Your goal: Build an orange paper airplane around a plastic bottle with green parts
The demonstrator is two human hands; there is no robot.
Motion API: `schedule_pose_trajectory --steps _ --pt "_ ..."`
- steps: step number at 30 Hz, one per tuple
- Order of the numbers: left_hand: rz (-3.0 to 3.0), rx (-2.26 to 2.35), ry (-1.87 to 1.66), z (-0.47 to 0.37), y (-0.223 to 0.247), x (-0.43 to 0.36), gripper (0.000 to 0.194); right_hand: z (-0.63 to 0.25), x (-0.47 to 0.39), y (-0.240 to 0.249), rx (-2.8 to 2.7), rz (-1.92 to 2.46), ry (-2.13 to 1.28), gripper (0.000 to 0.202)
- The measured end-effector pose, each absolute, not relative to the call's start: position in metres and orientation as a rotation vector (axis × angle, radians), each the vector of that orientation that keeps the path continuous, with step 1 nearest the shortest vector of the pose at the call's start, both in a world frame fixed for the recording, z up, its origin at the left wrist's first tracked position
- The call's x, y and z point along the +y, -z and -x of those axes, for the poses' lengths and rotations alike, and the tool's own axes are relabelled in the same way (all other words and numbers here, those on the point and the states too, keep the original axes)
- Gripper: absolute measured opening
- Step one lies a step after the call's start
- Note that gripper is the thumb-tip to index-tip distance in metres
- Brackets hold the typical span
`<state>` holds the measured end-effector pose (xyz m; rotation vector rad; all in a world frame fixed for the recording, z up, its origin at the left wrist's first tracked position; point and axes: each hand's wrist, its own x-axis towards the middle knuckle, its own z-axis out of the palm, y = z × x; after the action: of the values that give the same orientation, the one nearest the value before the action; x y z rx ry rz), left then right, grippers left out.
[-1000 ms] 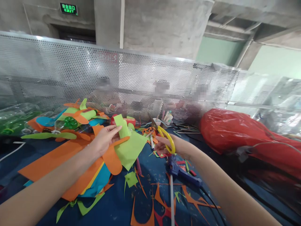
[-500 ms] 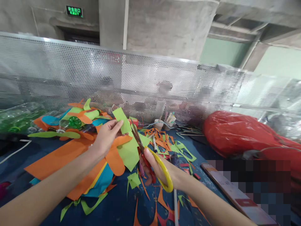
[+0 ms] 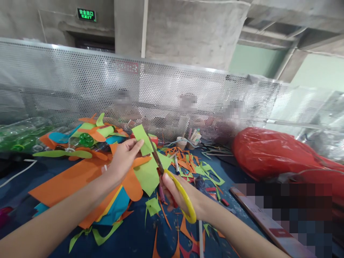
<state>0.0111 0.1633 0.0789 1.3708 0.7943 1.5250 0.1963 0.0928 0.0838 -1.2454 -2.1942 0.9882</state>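
A small green paper piece (image 3: 142, 138) is pinched between the thumb and fingers of my left hand (image 3: 125, 157). My right hand (image 3: 178, 191) grips scissors (image 3: 185, 195) with yellow and red handles. Their blades point up and left, beside the right edge of the green piece, and look nearly closed. Below the blades lies a larger green sheet (image 3: 147, 175). An orange propeller-like cutout (image 3: 133, 182) rests under my left wrist, on top of orange sheets (image 3: 72, 175) and blue paper (image 3: 115, 206).
Plastic bottles (image 3: 24, 134) and paper-decorated bottles (image 3: 88, 130) stand at the left. Orange and green scraps (image 3: 185, 157) litter the blue table (image 3: 134, 236). Cups with markers (image 3: 194, 138) are behind. A red plastic bag (image 3: 274, 152) and a phone (image 3: 268, 218) lie at the right.
The scissor blades have come closer together. My left hand has shifted slightly right with the green piece, and my right hand has moved slightly down.
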Motion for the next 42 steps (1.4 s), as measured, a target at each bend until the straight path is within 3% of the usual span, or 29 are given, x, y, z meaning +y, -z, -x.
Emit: schedule_pose_trajectory --steps 42 --pt "-1.429 0.882 -1.621 -0.013 -0.08 0.157 0.03 -0.195 0.09 -0.083 -2.203 1.26 -0.787 0.057"
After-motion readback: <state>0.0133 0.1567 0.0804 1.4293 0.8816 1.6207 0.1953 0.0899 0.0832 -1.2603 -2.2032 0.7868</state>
